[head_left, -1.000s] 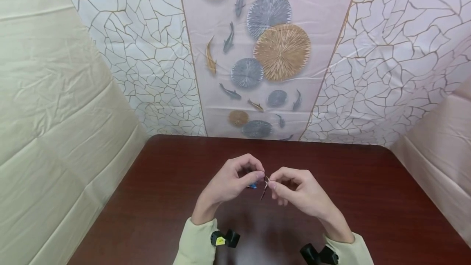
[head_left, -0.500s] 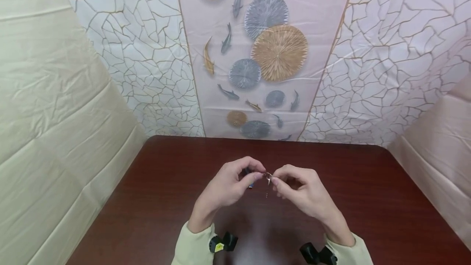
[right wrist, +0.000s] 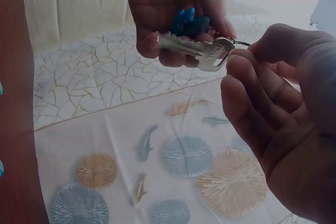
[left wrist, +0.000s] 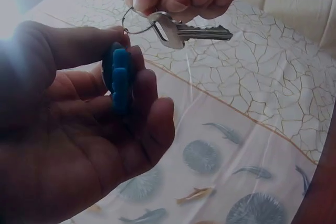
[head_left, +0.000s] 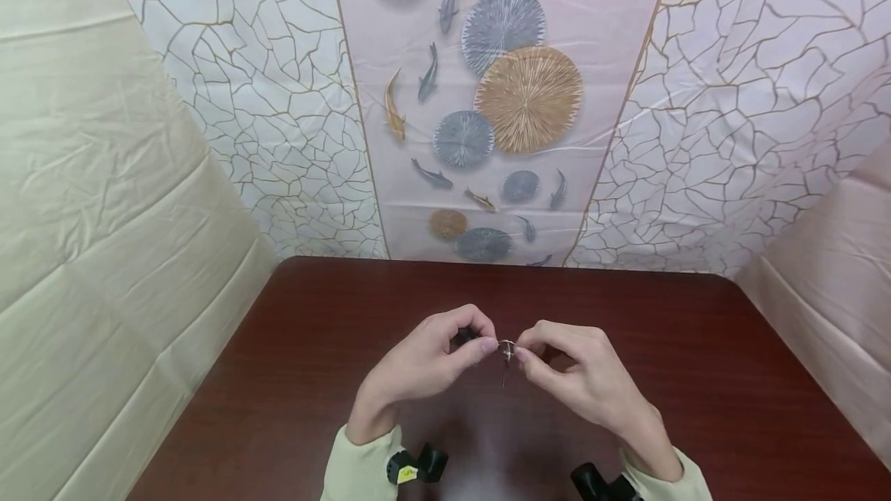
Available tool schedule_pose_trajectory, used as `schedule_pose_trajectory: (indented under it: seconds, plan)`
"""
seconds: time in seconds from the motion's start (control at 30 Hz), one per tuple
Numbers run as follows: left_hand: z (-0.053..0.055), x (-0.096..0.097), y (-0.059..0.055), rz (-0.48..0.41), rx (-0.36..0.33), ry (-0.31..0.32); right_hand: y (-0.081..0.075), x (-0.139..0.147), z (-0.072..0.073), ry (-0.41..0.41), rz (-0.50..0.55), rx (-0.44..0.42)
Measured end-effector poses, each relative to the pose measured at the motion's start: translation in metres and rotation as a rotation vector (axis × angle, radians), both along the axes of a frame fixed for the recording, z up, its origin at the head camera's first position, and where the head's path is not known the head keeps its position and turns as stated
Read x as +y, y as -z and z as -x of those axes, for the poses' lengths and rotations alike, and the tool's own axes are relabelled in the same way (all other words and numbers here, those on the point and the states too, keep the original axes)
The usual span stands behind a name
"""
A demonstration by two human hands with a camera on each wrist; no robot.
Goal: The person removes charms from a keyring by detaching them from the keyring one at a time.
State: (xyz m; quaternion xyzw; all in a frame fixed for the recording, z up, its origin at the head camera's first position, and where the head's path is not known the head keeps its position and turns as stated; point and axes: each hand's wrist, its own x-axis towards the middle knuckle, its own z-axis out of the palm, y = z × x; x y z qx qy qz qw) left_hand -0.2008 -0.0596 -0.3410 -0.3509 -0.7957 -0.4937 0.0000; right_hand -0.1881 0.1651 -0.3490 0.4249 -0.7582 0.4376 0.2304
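Note:
A thin metal key ring (head_left: 506,348) is stretched between both hands above the table. A silver toothed key (left wrist: 202,32) hangs on the ring, its bow threaded by the wire. My left hand (head_left: 431,354) pinches the ring's near side between thumb and index finger, where a small link seems to join it. Below those fingertips a blue, lobed rubbery charm (left wrist: 121,74) sits within the left hand, against its fingers; its exact shape is partly hidden. My right hand (head_left: 588,369) pinches the opposite side of the ring by thumb and index finger, beside the key's bow (right wrist: 216,55).
Below the hands lies a dark reddish-brown table (head_left: 334,308). A patterned cloth (head_left: 529,99) with fish and discs hangs behind it, and beige cloth (head_left: 139,253) closes the left side. Black cameras (head_left: 433,462) sit on both wrists. Small teal bits (right wrist: 0,169) show at the right wrist view's left edge.
Both hands have shifted slightly lower, staying close together. The right hand has drawn a little to the right, and the ring now shows more openly between the fingertips. The blue charm has slipped from the head view.

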Motion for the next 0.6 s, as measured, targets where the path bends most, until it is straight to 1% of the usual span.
schedule_pose_trajectory:
  seconds: [0.1,0.17,0.27,0.33,0.4,0.5,0.6]
  plan:
    - [-0.002,0.0,-0.001,-0.009,-0.001,0.004,0.0,-0.002,0.0,0.002,0.01,0.071]
    - [-0.002,0.001,-0.001,-0.013,0.003,-0.017,0.001,-0.004,0.001,0.006,0.021,0.095]
    - [-0.003,0.006,-0.001,-0.033,0.026,-0.07,0.003,-0.006,0.002,0.001,0.043,0.097]
    - [-0.003,0.009,-0.001,-0.06,0.057,-0.105,0.005,-0.009,0.003,-0.02,0.064,0.092]
    - [-0.003,0.012,0.0,-0.101,0.097,-0.124,0.007,-0.011,0.003,-0.043,0.084,0.083]
    - [-0.002,0.016,0.002,-0.165,0.155,-0.107,0.007,-0.014,0.005,-0.087,0.111,0.094]
    - [-0.002,0.019,0.004,-0.216,0.207,-0.063,0.006,-0.015,0.006,-0.138,0.148,0.116]
